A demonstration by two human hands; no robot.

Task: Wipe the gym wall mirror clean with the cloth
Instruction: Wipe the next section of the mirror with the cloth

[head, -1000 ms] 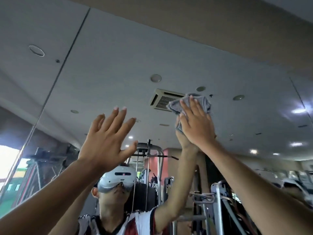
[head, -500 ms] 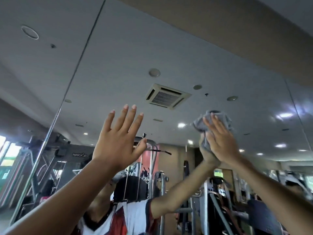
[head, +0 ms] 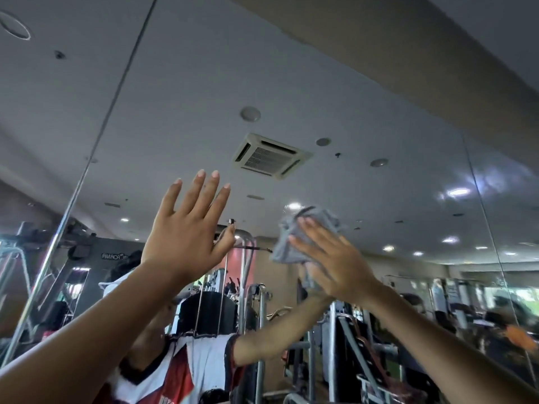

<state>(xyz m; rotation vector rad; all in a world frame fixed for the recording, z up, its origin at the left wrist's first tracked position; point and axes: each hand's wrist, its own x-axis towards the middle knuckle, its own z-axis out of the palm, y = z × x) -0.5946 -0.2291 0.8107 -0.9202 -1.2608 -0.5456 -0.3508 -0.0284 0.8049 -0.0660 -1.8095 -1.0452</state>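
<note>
At a gym's large wall mirror [head: 364,158], a person is reaching up with both bare arms. The right hand [head: 335,263] is pressing a crumpled grey cloth [head: 291,243] against the glass, its fingers lying straight over the fabric, which is bunching out above and to the left of the fingertips. The left hand [head: 186,231] is hanging raised to the left of it, well apart from the cloth, back toward the camera, fingers straight and fanned, holding nothing; whether it is touching the glass cannot be told. The cloth is sitting on the mirror right of centre, below the reflected square ceiling air vent [head: 269,156]. A thin vertical seam [head: 96,147] is dividing the mirror panels on the left. The glass is reflecting a pale ceiling dotted with glowing recessed lights [head: 458,192], a black weight-stack machine [head: 210,313] among steel frames, and the person's own white, red and black shirt [head: 186,368]. A plain beige wall band [head: 408,53] is running above the mirror's top edge
</note>
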